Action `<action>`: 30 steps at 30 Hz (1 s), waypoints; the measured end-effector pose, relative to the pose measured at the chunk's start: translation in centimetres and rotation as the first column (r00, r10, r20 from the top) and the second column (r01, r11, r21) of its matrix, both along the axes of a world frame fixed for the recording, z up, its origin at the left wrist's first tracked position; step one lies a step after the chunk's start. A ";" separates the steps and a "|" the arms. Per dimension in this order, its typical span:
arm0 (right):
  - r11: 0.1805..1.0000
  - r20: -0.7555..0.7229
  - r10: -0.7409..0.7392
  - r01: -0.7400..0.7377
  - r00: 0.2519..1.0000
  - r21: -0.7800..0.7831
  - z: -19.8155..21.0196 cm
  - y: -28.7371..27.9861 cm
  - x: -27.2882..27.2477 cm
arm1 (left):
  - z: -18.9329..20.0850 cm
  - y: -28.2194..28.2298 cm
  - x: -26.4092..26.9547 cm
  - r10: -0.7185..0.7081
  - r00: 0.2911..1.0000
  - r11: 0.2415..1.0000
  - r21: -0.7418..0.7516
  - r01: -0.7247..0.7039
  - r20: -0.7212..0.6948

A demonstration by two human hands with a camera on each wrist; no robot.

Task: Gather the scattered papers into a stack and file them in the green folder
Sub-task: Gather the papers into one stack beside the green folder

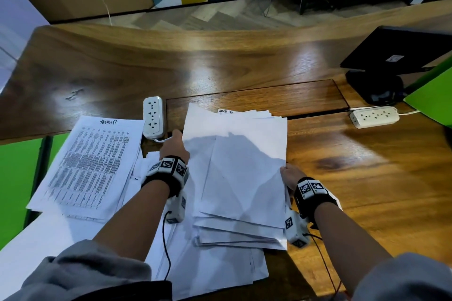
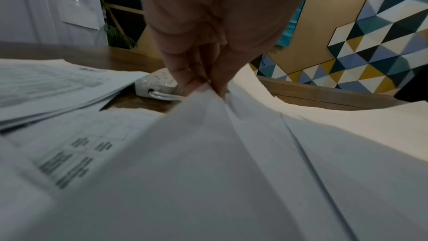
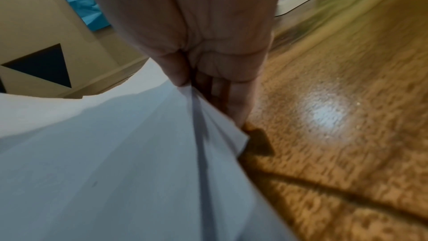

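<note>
Centrally, a loose bundle of papers (image 1: 234, 173) is held between both hands just above the desk (image 1: 354, 178), near its front edge. Its sheets are fanned and not yet squared: several corners stick out at the near end. The left hand (image 1: 174, 148) pinches the bundle's left edge between thumb and fingers (image 2: 185, 72); the right hand (image 1: 291, 176) pinches the right edge the same way, thumb on top and fingers (image 3: 234, 102) beneath.

More sheets lie under and in front of the bundle, overhanging the desk's front edge. Toward the front left corner sits a second pile (image 1: 90, 166), topped by a printed list with a handwritten heading. These sheets are still apart from the held bundle.

A green panel (image 1: 433, 100) shows at the desk's right edge, well apart from the papers; it may be the folder, though this cannot be told for sure.

A white power strip (image 1: 153, 116) lies just beyond the left hand, a second one (image 1: 374, 116) toward the right edge, and a black monitor stand (image 1: 376, 88) beyond that.

Judged progress: gathering is partly done. Left to do: add the remaining piles, square the stack, and file it.
</note>
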State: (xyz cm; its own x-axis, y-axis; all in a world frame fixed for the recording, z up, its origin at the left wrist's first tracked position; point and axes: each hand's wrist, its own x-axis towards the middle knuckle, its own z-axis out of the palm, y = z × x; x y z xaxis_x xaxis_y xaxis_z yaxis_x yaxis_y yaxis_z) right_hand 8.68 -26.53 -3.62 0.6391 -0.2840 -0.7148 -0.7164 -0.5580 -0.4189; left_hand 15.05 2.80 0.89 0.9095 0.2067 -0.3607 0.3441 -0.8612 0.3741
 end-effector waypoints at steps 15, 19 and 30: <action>0.993 -0.043 -0.092 0.095 0.995 0.066 0.3 0.3 -1.5 | -2.5 -3.5 -4.1 0.119 0.992 0.938 -0.324 -0.123 -0.032; 0.996 -0.018 -0.069 0.070 0.997 0.063 0.0 0.8 -1.9 | -2.3 1.7 -4.5 0.019 0.998 0.996 -0.083 -0.023 -0.058; 0.985 -0.012 -0.140 0.138 0.990 -0.104 -0.5 0.3 -3.3 | -1.4 5.6 -2.3 -0.377 0.872 0.825 0.315 0.469 -0.311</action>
State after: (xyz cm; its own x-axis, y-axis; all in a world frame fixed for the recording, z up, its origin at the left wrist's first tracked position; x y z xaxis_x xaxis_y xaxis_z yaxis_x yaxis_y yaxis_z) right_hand 5.41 -26.24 -4.10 0.5748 -0.4417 -0.6888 -0.7973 -0.4916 -0.3501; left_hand 12.77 8.39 -0.53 0.8407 -0.0209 -0.5411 -0.0524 -0.9977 -0.0429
